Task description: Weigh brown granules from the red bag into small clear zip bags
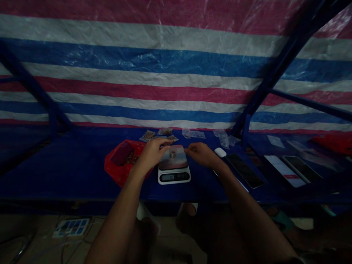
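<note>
A small white digital kitchen scale point(174, 176) stands on the blue table point(68, 168) in front of me, with a tiny round object point(172, 154) on its platform. My left hand point(152, 153) reaches over the scale's far left corner, fingers pinched together near a small clear bag. Over the scale's right edge my right hand point(200, 154) hovers with fingers curled; what it holds is too dim to tell. A red plastic bag point(121, 165) with small brown pieces sits just left of the scale.
Several small clear packets point(148, 135) lie along the table's back edge. A white earbud case point(220, 152) and three phones point(244, 170) lie to the right. A striped tarp point(165, 73) hangs behind, blue frame bars point(277, 69) cross it. A power strip point(70, 227) lies on the floor.
</note>
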`<action>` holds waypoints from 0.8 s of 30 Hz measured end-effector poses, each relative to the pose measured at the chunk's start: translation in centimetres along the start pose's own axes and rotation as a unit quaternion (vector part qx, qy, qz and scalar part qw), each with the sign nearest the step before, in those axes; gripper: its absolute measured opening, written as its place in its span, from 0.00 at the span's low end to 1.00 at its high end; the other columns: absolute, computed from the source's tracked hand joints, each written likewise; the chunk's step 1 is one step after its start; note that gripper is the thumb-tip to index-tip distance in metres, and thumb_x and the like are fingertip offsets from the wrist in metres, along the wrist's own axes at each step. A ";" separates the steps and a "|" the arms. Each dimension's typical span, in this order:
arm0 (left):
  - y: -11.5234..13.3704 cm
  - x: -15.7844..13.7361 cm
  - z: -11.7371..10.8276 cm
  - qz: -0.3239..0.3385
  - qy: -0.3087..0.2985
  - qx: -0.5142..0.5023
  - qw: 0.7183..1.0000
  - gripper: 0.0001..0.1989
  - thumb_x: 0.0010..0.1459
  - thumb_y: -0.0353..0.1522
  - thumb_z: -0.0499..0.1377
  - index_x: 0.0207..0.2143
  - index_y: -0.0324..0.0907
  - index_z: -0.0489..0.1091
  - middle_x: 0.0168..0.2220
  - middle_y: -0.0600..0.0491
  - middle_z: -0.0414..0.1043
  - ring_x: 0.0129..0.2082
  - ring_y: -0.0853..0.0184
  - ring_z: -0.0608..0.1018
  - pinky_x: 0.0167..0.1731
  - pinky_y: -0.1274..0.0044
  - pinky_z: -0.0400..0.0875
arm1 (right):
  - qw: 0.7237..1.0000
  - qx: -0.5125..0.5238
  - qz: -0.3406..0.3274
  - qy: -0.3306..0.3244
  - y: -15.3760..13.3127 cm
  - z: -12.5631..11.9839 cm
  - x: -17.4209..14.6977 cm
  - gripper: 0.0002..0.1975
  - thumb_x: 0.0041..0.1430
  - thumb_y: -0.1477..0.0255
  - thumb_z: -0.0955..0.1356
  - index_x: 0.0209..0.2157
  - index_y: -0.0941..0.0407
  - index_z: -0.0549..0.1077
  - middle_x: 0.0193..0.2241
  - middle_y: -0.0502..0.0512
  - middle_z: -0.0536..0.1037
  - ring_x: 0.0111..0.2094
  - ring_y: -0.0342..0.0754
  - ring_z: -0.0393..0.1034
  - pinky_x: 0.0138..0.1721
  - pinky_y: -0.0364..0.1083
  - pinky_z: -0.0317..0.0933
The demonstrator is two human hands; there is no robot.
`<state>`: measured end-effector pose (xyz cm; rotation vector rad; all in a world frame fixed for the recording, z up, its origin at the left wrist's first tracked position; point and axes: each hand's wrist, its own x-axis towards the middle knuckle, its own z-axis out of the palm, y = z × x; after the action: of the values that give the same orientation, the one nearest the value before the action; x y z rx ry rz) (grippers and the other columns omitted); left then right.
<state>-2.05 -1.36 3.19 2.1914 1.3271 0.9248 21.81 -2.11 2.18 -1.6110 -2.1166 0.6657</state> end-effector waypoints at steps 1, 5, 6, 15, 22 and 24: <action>-0.3 -0.4 -0.7 -0.010 0.013 0.004 1.000 0.14 0.64 0.29 0.58 0.49 0.43 0.79 0.51 0.49 0.81 0.53 0.61 0.80 0.56 0.70 0.71 | 1.000 0.002 -0.010 0.024 -0.6 0.3 0.1 0.18 0.67 0.61 0.64 0.34 0.58 0.79 0.29 0.55 0.81 0.30 0.47 0.72 0.30 0.43 0.57; -3.0 -2.8 -3.9 -0.098 -0.023 0.080 0.992 0.11 0.62 0.30 0.59 0.44 0.45 0.80 0.44 0.50 0.84 0.45 0.61 0.83 0.48 0.73 0.75 | 0.992 0.033 -0.111 0.058 -4.7 2.9 0.6 0.13 0.68 0.70 0.63 0.45 0.56 0.79 0.39 0.57 0.84 0.38 0.49 0.77 0.40 0.44 0.64; -3.9 -3.5 -4.6 -0.131 -0.049 0.108 0.984 0.10 0.61 0.30 0.60 0.42 0.45 0.80 0.42 0.50 0.84 0.43 0.61 0.83 0.45 0.74 0.75 | 0.987 0.038 -0.152 0.043 -6.0 3.9 0.8 0.14 0.69 0.72 0.62 0.48 0.56 0.78 0.43 0.57 0.84 0.41 0.49 0.77 0.43 0.44 0.65; -7.0 -5.7 -5.6 -0.193 -0.146 0.186 0.952 0.12 0.53 0.28 0.61 0.40 0.44 0.80 0.41 0.44 0.83 0.43 0.57 0.83 0.42 0.73 0.74 | 0.959 -0.183 -0.195 -0.098 -13.3 10.6 3.8 0.18 0.63 0.70 0.69 0.51 0.66 0.77 0.51 0.75 0.78 0.55 0.65 0.72 0.49 0.55 0.69; -7.1 -5.5 -6.0 -0.177 -0.122 0.189 0.958 0.15 0.54 0.24 0.57 0.39 0.43 0.80 0.42 0.45 0.84 0.44 0.59 0.83 0.41 0.76 0.73 | 0.964 -0.154 -0.178 -0.124 -13.0 10.5 4.7 0.16 0.64 0.81 0.63 0.46 0.64 0.79 0.45 0.73 0.82 0.47 0.59 0.79 0.45 0.49 0.70; -7.0 -5.5 -6.0 -0.178 -0.123 0.187 0.958 0.14 0.55 0.24 0.56 0.38 0.43 0.80 0.42 0.46 0.84 0.43 0.60 0.83 0.41 0.77 0.73 | 0.969 -0.145 -0.168 -0.109 -12.7 10.1 4.8 0.13 0.64 0.79 0.65 0.46 0.63 0.80 0.46 0.72 0.82 0.48 0.58 0.78 0.46 0.48 0.69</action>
<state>-12.47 -3.00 1.01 2.1276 1.8015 0.2723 4.94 -1.60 1.62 -1.3082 -2.6711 0.4536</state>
